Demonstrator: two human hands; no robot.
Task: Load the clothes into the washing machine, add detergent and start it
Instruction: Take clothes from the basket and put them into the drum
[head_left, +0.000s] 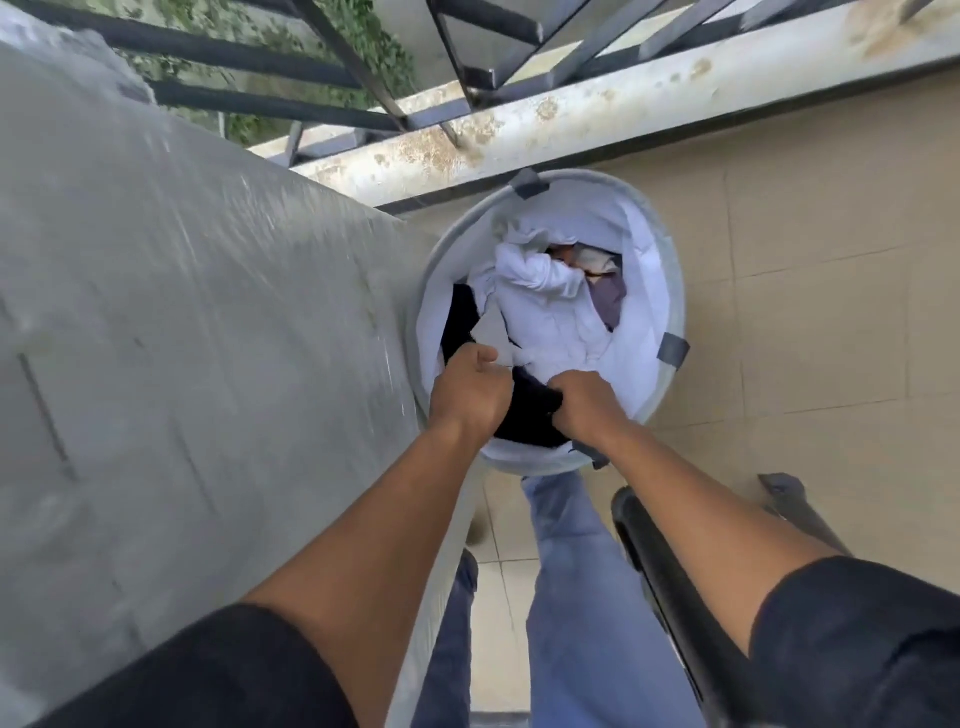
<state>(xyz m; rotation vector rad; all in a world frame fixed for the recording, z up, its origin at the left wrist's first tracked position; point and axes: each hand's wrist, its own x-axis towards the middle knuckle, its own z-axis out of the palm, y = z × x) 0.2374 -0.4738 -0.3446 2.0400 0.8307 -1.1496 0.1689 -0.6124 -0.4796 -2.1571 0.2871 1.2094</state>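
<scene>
On a tiled balcony floor (810, 291), beside a large grey machine wrapped in clear plastic (171, 291), stands a round laundry basket (670, 291) with a white lining and grey handle tabs. Basket rim touches or nearly touches the machine's side. Inside: a crumpled white garment (550, 301) heaped at the centre, some purple and tan cloth (610, 296) behind it, and a black garment (530, 410) at the near edge. Both arms reach down into the basket. Left hand (467, 389) closed in a fist, fingers curled onto the black garment's left part; right hand (587, 405) likewise clenched, fingers bunched into the same black cloth from the right. The two hands sit close together, the cloth gathered between them. Black sleeves at both upper arms; blue jeans visible below the basket. A black metal railing (363, 98) runs along a stained concrete ledge (597, 98) beyond. Picture slightly motion-blurred, so the machine's lid cannot be made out.
</scene>
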